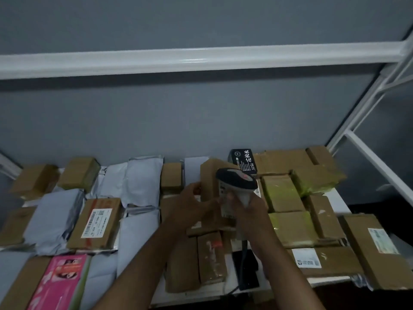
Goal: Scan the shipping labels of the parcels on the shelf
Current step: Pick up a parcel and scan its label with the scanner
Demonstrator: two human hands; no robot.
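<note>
Left of the grip: soft grey mailer bags point(138, 182), crinkled and limp; a flat box point(98, 222) with a white label facing up; a glossy pink box point(60, 283) nearer the shelf's front edge

Left hand point(192, 206): fingers curled on the edge of a cardboard parcel point(210, 182), tipping it upright. Parcel sits mid-shelf, among the other boxes. Judged light and stiff; plain kraft board, square corners, dry surface that should not slip. Best held by a side edge, as here, so the label face stays open to the scanner

Right hand point(245, 209): wrapped round the handle of a barcode scanner point(237, 180), grip clamped on it. Scanner is hard smooth plastic, dark rounded head over a pale handle, cable trailing down toward the front. Head points at the tilted parcel; the label point(223, 198) shows only partly behind it

Right of the grip: a small black printed box point(242, 159) behind; boxes bound in shiny yellow-green tape point(281, 193), likely slick to the touch; two flat cartons with white labels point(306, 258) up. White metal shelf frame point(201, 59) above
</note>
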